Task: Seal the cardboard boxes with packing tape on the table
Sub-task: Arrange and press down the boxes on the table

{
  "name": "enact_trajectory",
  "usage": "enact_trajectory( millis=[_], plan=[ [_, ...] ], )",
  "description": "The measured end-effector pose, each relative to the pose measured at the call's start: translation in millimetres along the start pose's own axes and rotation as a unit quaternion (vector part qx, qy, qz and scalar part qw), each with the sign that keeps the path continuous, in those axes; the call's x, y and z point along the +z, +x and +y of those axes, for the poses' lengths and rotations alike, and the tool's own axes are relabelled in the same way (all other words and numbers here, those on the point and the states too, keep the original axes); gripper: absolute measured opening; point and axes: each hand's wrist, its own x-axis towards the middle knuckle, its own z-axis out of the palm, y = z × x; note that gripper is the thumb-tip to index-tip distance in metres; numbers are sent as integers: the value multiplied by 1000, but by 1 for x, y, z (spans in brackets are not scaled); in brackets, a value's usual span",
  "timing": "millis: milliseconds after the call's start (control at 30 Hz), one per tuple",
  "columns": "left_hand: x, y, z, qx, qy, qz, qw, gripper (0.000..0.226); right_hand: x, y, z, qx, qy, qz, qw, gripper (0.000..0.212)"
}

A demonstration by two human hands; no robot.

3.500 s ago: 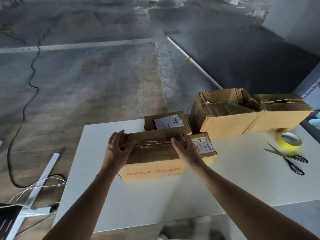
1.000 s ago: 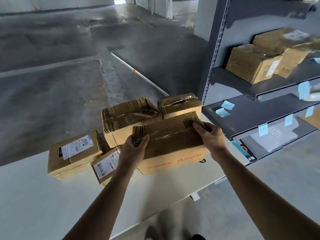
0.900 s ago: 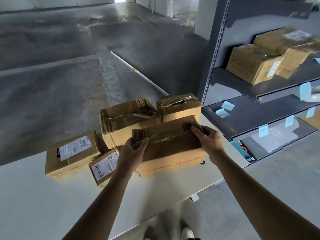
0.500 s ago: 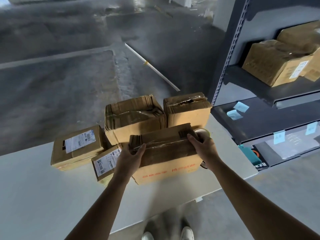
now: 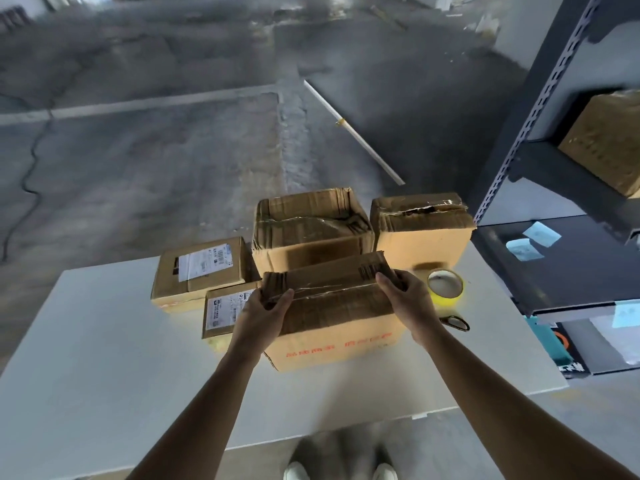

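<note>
The left hand (image 5: 263,317) curls over the 9 o'clock end of a cardboard box (image 5: 332,306) with red print, and the right hand (image 5: 410,303) curls over its 3 o'clock end. Both hands are clamped on it. The box is near the middle of the white counter (image 5: 104,358); whether it rests there or hangs just above is unclear. At its 3 o'clock stands a yellow tape roll (image 5: 445,287), and at 4 o'clock lie scissors (image 5: 455,323), partly hidden by the wrist. A larger box (image 5: 311,230) sits at 12 o'clock and a torn box (image 5: 420,226) at 1 o'clock. A small labelled box (image 5: 225,308) touches it at 9 o'clock, with a flat labelled box (image 5: 202,268) at 10 o'clock.
</note>
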Motion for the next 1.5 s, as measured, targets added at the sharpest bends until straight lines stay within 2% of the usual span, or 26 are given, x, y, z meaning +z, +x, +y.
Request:
enact_trajectory(
  millis=[700,1167,1500],
  plan=[
    [-74,23,-59,-38,12,63,997,46,97,-16,-33,0,1,-88,996,29],
    [-113,37,-91,-53,15,76,996,52,149,-26,-46,17,-4,-88,996,35],
    [-90,43,-72,-8,11,29,999,59,113,-34,-41,21,24,-36,999,29]
  ],
)
